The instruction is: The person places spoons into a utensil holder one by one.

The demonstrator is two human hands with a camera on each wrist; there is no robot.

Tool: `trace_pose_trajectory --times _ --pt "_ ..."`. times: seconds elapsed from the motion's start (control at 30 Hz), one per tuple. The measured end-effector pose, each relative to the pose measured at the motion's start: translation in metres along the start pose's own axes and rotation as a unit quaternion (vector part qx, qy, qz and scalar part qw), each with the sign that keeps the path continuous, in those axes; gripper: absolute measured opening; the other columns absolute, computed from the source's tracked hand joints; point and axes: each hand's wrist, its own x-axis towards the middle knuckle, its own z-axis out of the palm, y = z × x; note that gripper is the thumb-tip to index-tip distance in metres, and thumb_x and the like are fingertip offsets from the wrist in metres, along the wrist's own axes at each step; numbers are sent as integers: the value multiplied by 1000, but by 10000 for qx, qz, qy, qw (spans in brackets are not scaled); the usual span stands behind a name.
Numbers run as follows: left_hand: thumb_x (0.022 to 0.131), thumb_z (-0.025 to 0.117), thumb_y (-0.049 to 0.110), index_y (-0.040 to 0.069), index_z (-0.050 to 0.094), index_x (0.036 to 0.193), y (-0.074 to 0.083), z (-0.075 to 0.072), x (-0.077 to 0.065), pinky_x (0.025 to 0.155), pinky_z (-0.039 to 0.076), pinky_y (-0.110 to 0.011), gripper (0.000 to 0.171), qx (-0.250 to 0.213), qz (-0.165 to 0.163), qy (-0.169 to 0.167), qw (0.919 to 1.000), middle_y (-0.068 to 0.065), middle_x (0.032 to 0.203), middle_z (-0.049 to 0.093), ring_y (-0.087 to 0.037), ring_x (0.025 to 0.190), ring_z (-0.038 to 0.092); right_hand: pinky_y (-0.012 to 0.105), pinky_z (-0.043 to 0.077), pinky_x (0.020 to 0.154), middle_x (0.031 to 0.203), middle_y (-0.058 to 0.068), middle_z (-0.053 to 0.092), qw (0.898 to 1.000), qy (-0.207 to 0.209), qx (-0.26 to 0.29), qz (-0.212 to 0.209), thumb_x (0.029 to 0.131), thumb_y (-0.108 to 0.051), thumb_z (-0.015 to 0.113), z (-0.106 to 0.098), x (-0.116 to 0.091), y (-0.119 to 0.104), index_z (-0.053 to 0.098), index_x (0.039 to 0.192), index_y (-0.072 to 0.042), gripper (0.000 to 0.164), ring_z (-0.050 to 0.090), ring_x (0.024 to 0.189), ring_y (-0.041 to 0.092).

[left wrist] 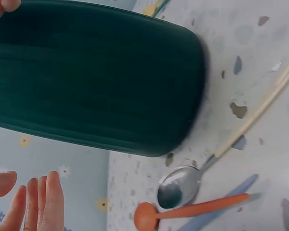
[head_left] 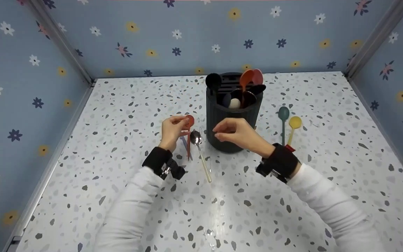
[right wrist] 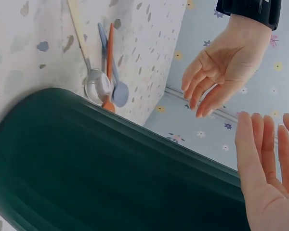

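Observation:
My left hand (head_left: 174,132) hovers over the left spoons, thumb apart from its loosely bent fingers, holding nothing. Below it, an orange spoon (left wrist: 202,208) lies across a blue spoon (right wrist: 120,94). Beside them rests a metal spoon (head_left: 196,138) with a cream handle. My right hand (head_left: 238,133) is in front of the dark green utensil holder (head_left: 217,113), fingers relaxed with a gap to the thumb and nothing between. The holder stands upright, with a black ladle (head_left: 213,81), an orange spoon (head_left: 246,77) and several other utensils in it.
Right of the holder, a green spoon (head_left: 283,113) and a yellow spoon (head_left: 295,122) lie on the speckled tabletop (head_left: 145,210); the right hand's wrist strap overlaps their handles in the head view. Flower-patterned panels (head_left: 187,42) enclose the back and sides.

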Motion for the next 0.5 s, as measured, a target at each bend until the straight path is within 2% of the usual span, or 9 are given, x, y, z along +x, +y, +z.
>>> trace_pose_trajectory --times 0.13,0.23,0.4,0.5 --pt "84 56 3 -10 56 105 -13 -4 3 65 56 -29 24 110 -187 81 9997 -17 87 60 -10 55 58 33 54 74 93 23 60 9996 -86 180 201 81 1 60 4 -2 11 59 97 9 19 61 76 16" --pt "84 56 2 -11 55 105 -24 -7 5 69 55 -34 25 175 -273 113 9994 -21 89 60 -9 54 58 33 55 73 92 21 61 9993 -128 197 308 81 -1 61 6 -5 18 58 98 10 20 61 74 13" --pt "84 56 1 -11 57 103 -37 -11 7 73 54 -38 23 343 -466 183 9982 -23 92 60 -15 59 60 34 55 73 90 18 61 9981 -186 365 459 81 -3 62 10 -9 30 58 99 11 24 62 77 22" --pt "83 55 -1 -13 56 103 -40 -12 6 73 54 -40 24 447 -555 212 9972 -24 91 59 -16 57 59 33 55 72 89 18 61 9976 -214 364 541 81 -4 62 10 -11 37 58 99 11 24 61 77 22"
